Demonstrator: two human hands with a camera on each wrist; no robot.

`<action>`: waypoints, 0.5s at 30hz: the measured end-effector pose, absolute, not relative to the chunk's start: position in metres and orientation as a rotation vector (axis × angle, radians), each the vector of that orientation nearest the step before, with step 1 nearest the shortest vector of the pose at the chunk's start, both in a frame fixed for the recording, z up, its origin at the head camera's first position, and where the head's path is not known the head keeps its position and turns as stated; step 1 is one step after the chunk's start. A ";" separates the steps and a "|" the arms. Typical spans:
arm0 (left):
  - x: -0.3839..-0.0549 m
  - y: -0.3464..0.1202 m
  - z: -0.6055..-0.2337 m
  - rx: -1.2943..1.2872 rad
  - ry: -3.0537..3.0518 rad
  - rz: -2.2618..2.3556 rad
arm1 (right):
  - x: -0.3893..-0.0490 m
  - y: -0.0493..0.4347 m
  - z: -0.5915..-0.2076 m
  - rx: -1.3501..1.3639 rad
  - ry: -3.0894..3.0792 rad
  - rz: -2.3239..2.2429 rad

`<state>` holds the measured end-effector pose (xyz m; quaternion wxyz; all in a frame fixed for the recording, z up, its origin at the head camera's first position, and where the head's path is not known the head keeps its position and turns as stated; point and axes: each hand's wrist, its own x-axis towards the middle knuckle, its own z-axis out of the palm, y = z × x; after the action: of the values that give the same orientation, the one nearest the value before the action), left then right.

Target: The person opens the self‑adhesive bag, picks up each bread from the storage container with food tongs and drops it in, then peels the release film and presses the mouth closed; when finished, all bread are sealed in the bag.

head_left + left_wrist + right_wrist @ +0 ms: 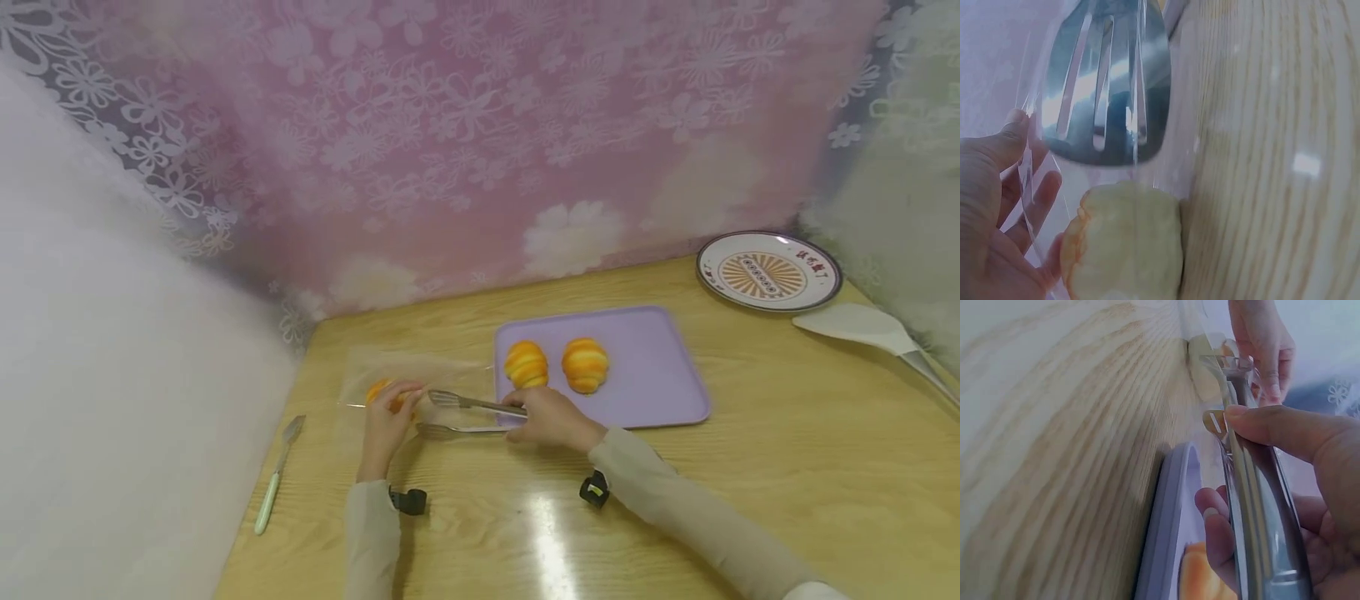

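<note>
Fingers (1046, 194) of the left hand (384, 429) pinch a clear bag (405, 367), I'd say to hold its mouth apart for the tongs (487, 406), gripped jaws-parted in the right hand (551, 418), with a bread roll (1129, 244) inside, toward the table's (322, 467) left edge.

bag (437, 371) left of tray (652, 367) | two rolls (585, 365) on tray | plate (763, 277) behind spatula (858, 325)
</note>
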<state>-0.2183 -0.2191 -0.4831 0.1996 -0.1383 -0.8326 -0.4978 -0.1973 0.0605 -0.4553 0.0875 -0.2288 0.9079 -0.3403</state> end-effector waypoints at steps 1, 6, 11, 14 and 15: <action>-0.215 -0.223 -0.484 -0.385 -2.320 -1.378 | -0.196 0.060 -0.456 -0.685 2.698 -1.016; -0.205 -0.237 -0.485 -0.352 -2.329 -1.308 | -0.193 0.062 -0.460 -0.731 2.708 -1.010; -0.208 -0.233 -0.484 -0.310 -2.349 -1.326 | -0.192 0.073 -0.465 -0.705 2.724 -1.027; -0.212 -0.221 -0.476 -0.364 -2.360 -1.353 | -0.187 0.087 -0.463 -0.645 2.734 -1.058; -0.213 -0.216 -0.473 -0.392 -2.366 -1.358 | -0.184 0.093 -0.463 -0.618 2.738 -1.070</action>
<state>-0.2130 -0.2163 -0.4727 0.1916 -0.1395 -0.8426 -0.4836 -0.1841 0.0927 -0.4627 0.0688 -0.2051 0.9093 -0.3554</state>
